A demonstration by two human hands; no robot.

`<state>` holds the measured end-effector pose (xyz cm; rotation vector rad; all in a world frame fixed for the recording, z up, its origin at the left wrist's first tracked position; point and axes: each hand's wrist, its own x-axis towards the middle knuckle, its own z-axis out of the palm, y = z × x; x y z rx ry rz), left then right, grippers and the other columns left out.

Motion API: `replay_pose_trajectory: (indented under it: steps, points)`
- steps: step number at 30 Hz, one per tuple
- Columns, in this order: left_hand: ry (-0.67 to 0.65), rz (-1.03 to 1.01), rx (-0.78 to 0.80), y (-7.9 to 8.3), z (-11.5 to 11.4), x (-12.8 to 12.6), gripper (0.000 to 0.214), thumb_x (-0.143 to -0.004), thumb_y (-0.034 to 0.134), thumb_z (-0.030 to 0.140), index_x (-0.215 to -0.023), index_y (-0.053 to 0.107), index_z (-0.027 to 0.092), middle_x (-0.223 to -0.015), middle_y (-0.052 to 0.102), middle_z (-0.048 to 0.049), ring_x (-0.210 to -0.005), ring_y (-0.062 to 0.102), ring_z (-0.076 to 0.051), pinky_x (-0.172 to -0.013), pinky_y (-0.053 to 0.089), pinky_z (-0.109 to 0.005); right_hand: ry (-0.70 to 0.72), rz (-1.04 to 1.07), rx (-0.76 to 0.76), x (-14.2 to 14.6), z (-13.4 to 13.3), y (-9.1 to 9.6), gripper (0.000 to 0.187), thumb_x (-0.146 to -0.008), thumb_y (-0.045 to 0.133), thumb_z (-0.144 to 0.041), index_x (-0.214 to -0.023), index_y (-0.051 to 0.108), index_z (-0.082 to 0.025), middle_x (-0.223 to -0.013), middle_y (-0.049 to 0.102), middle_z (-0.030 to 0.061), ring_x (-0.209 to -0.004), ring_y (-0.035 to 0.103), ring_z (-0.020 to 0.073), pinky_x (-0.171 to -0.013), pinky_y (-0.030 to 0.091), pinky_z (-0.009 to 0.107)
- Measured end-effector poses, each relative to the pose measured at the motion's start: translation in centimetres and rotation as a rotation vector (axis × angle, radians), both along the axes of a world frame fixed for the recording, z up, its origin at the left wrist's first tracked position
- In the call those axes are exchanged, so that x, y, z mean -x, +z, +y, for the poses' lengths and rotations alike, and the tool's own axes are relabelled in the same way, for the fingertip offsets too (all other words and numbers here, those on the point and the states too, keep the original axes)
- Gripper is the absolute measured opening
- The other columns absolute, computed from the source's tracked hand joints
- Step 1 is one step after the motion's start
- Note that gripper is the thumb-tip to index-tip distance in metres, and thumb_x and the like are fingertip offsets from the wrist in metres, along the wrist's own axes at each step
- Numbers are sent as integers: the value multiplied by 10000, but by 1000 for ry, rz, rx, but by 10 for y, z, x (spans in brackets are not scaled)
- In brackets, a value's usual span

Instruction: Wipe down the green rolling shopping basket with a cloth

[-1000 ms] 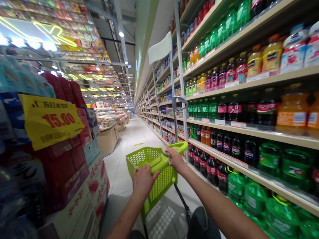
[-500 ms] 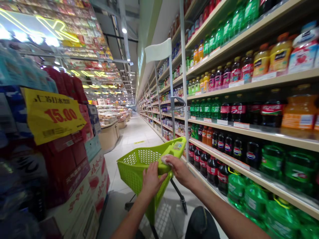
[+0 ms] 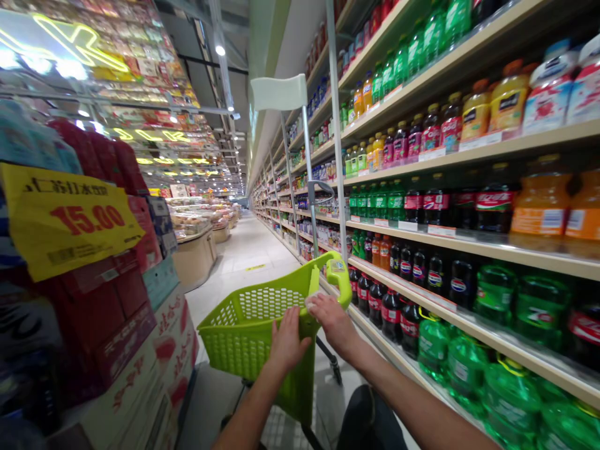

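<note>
A lime-green plastic shopping cart [image 3: 255, 312] stands right in front of me, its basket side pierced with small holes. My left hand [image 3: 287, 342] lies against the cart's near rim, fingers stretched and thumb apart. Bunched under the fingertips of my right hand [image 3: 332, 320] is a white wipe [image 3: 313, 301], cloth or tissue I cannot tell. Those fingers press it to the rim beside the green handle [image 3: 344, 284]. A label sits on the handle's top. From behind the cart rises a metal pole with a blank pale sign panel [image 3: 279, 92].
Shelves of soda and juice bottles [image 3: 497, 294] run along the right, close to the cart. Stacked drink cartons [image 3: 112, 312] with a yellow price sign [image 3: 70, 219] crowd the left. A tiled aisle [image 3: 239, 244] stretches ahead past display counters [image 3: 194, 256]. My knee [image 3: 370, 419] shows below.
The cart has turned, showing more of its side and handle. My right hand and the wipe are now at the inner end of the handle. The view has shifted slightly right.
</note>
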<state>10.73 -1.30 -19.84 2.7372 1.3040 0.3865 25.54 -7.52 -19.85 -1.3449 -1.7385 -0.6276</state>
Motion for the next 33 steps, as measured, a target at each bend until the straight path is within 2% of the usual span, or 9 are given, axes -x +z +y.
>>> replay_pose_trajectory:
  steps: [6,9,12,15,18,20,25,27,33]
  points:
    - [81,88,39,-13,14,11,720,-724,457,226,-1384,189,118,-1471,170,-116,-1358,162,-227,-1083,141,-524,-244,68,57,-47,4,-2,431,-799,350,-7,-1104,585,-200,-1202,568,105,-1199,441,241,-991,334,508]
    - [77,93,16,-23,15,3,743,-720,459,219,-1391,160,102,-1478,128,-111,-1366,126,-226,-1084,155,-510,-269,49,63,-37,19,-17,433,-787,368,7,-1118,578,-175,-1210,559,125,-1209,430,243,-998,332,498]
    - [46,96,-20,-30,16,-1,736,-727,454,220,-1393,161,103,-1479,130,-102,-1368,107,-216,-1093,157,-484,-168,-70,100,-22,35,-33,404,-791,400,-3,-1109,586,-168,-1216,561,108,-1205,437,243,-994,356,473]
    - [112,115,-12,-37,26,9,699,-750,434,218,-1388,177,97,-1477,143,-105,-1366,127,-212,-1084,187,-484,-152,-95,108,-38,37,-28,417,-797,400,-5,-1137,573,-175,-1218,562,95,-1191,455,237,-992,365,470]
    - [154,148,-18,-45,36,22,706,-746,431,185,-1393,159,106,-1481,112,-93,-1368,116,-205,-1081,192,-483,-307,20,48,-65,32,-16,460,-787,362,17,-1171,550,-152,-1231,545,124,-1201,444,245,-1001,341,505]
    - [141,151,-22,-48,38,25,717,-744,438,193,-1395,151,101,-1483,94,-94,-1370,100,-209,-1083,193,-471,-352,45,24,-64,35,-20,457,-787,356,17,-1169,551,-139,-1236,539,134,-1210,434,245,-1007,337,502]
    - [90,162,-19,-48,34,24,727,-725,430,197,-1394,162,98,-1481,108,-89,-1367,117,-212,-1087,192,-463,-53,-165,87,-2,61,-65,349,-840,429,-77,-1123,580,-214,-1189,587,55,-1168,478,180,-993,394,396]
    - [60,175,-39,-49,33,27,739,-705,423,177,-1395,168,108,-1481,110,-69,-1367,119,-198,-1095,180,-449,-3,-195,101,1,60,-66,350,-847,431,-88,-1139,571,-222,-1189,588,46,-1173,473,174,-987,400,389]
    - [50,141,-20,-52,30,29,770,-680,423,163,-1400,156,113,-1483,78,-53,-1370,98,-195,-1091,204,-411,-309,41,-44,-92,11,-23,489,-803,331,-4,-1199,539,-202,-1283,506,85,-1251,387,206,-1028,317,500]
